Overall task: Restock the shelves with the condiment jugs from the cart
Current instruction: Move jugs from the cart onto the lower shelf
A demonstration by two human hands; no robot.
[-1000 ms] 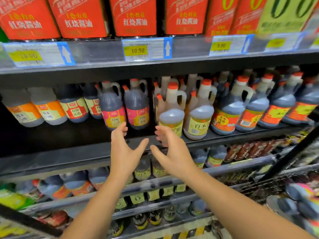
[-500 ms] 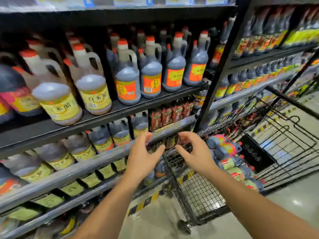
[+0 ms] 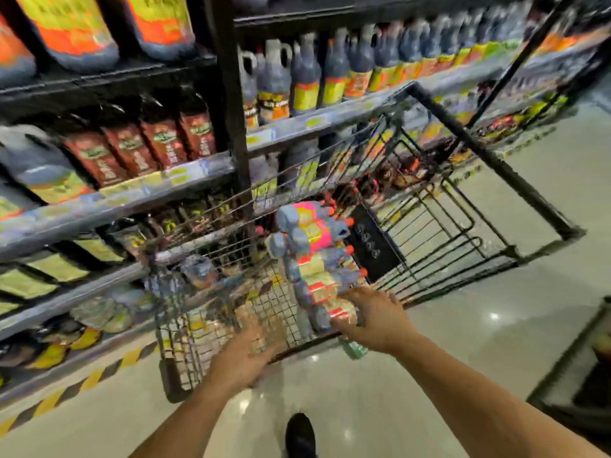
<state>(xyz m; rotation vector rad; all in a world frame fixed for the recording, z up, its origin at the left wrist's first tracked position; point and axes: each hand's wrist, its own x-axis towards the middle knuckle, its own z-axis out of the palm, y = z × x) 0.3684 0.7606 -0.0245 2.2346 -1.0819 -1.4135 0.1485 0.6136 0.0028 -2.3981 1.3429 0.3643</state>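
Swung down from shelf (image 3: 132,193) to cart (image 3: 489,157), left hand (image 3: 244,352) spread wide, right hand (image 3: 370,315) flat on jug (image 3: 330,312).
Might topple the stack (image 3: 314,252) if yanked.

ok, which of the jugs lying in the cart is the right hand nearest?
The jug closest to the camera, with a red-and-yellow label: the right hand lies against it. The pink-labelled jugs lie farther off, untouched.
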